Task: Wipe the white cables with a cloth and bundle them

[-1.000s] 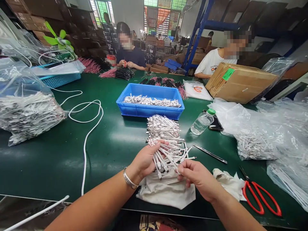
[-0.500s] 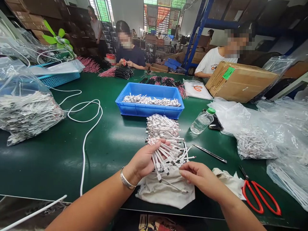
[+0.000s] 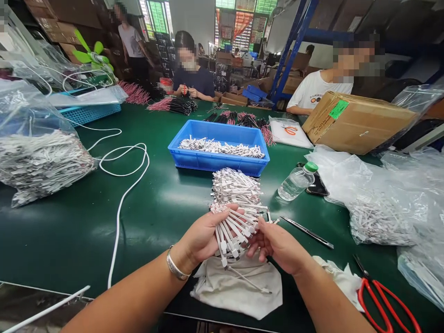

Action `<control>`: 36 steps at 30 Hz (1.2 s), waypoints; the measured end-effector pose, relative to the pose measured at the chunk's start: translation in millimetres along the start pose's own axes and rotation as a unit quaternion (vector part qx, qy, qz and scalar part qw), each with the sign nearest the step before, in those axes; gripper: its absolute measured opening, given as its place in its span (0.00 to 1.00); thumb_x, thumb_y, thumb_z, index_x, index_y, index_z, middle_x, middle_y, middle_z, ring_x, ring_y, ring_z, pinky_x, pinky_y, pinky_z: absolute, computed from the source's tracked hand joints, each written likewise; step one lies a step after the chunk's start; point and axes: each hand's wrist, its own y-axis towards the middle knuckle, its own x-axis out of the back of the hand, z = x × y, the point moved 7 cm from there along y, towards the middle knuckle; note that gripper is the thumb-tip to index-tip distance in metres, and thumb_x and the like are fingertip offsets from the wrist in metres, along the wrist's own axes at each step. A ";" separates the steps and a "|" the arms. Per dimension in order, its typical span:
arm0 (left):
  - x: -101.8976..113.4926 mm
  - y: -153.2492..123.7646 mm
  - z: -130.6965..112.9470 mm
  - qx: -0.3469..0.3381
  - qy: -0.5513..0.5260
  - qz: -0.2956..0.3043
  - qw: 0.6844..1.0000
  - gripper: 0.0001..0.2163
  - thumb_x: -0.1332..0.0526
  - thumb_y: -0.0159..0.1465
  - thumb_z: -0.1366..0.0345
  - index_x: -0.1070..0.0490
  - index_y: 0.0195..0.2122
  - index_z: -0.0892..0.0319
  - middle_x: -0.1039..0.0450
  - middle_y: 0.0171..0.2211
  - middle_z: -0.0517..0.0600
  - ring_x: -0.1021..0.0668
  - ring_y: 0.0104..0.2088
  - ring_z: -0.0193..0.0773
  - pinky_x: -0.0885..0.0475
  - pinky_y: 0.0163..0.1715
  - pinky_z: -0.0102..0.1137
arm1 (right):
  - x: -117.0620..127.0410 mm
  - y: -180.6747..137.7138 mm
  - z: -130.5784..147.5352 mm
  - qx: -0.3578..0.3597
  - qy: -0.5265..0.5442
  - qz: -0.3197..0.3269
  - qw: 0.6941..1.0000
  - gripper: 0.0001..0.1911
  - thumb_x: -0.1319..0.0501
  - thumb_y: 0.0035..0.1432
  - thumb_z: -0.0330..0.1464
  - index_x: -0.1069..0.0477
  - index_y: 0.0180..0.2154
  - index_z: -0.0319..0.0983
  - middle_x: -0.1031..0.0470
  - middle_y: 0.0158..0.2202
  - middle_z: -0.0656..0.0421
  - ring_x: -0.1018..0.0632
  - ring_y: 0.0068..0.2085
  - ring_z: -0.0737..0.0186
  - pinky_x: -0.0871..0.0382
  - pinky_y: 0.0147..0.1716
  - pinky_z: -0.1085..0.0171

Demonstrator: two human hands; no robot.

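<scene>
A fanned bunch of short white USB cables (image 3: 231, 231) lies in my left hand (image 3: 204, 236), its thumb closed over the top and the connectors pointing toward me. My right hand (image 3: 279, 245) is at the right side of that bunch, thumb and fingers bent around cable ends there; its exact grip is partly hidden. Just beyond my hands, a thick pile of similar cables (image 3: 236, 185) rests on the green table. Below them a crumpled white cloth (image 3: 243, 291) is spread out, with a single loose cable (image 3: 248, 280) lying across it.
Behind the pile stands a blue bin (image 3: 218, 162) holding more cables. To the right are a water bottle (image 3: 296, 182), a phone (image 3: 317, 186), a utility knife (image 3: 307, 232) and red-handled scissors (image 3: 385, 300). Bagged cables (image 3: 45, 162) sit at left. Two people sit across the table.
My right hand has moved up and left, from above the cloth to the right side of the cable bunch. My left hand keeps holding the bunch. The camera view has shifted slightly.
</scene>
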 end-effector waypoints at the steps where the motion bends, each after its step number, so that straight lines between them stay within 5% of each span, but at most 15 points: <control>1: 0.1 0.0 0.3 0.003 0.000 0.001 1.000 0.10 0.46 0.65 0.71 0.30 0.45 0.65 0.25 0.43 0.59 0.21 0.41 0.46 0.29 0.45 0.42 | -0.6 -1.8 -4.4 -0.005 0.024 0.003 1.000 0.26 0.46 0.58 0.52 0.29 0.35 0.34 0.24 0.32 0.52 0.22 0.28 0.64 0.34 0.19 0.73; 11: 2.4 -1.8 6.7 0.025 0.011 -0.034 0.999 0.11 0.45 0.65 0.70 0.32 0.47 0.64 0.26 0.46 0.58 0.22 0.41 0.45 0.30 0.45 0.42 | -28.8 -1.3 -27.2 -0.038 0.083 0.027 0.995 0.21 0.35 0.50 0.46 0.28 0.32 0.33 0.26 0.27 0.57 0.23 0.25 0.67 0.37 0.17 0.74; 22: 2.4 -3.4 11.2 0.038 -0.019 -0.041 0.998 0.11 0.43 0.62 0.70 0.32 0.46 0.63 0.27 0.45 0.58 0.21 0.39 0.44 0.31 0.45 0.42 | -17.6 -7.2 -20.9 0.002 0.032 -0.043 0.999 0.20 0.34 0.49 0.46 0.30 0.33 0.35 0.26 0.27 0.59 0.25 0.25 0.69 0.36 0.19 0.73; 30: -4.0 -5.7 8.4 0.032 -0.049 -0.019 0.998 0.12 0.44 0.63 0.70 0.33 0.48 0.63 0.28 0.46 0.57 0.22 0.37 0.42 0.29 0.40 0.38 | -39.1 -10.5 -30.0 -0.071 0.052 0.067 0.994 0.21 0.32 0.48 0.43 0.29 0.38 0.34 0.25 0.32 0.55 0.23 0.27 0.67 0.36 0.19 0.74; 36: -4.6 -4.5 8.7 0.026 -0.052 -0.016 0.998 0.11 0.45 0.63 0.71 0.32 0.47 0.64 0.26 0.45 0.58 0.22 0.38 0.42 0.30 0.43 0.40 | -39.2 -7.7 -33.0 -0.065 0.038 0.042 0.996 0.20 0.31 0.46 0.43 0.28 0.34 0.34 0.25 0.28 0.57 0.25 0.24 0.68 0.38 0.18 0.74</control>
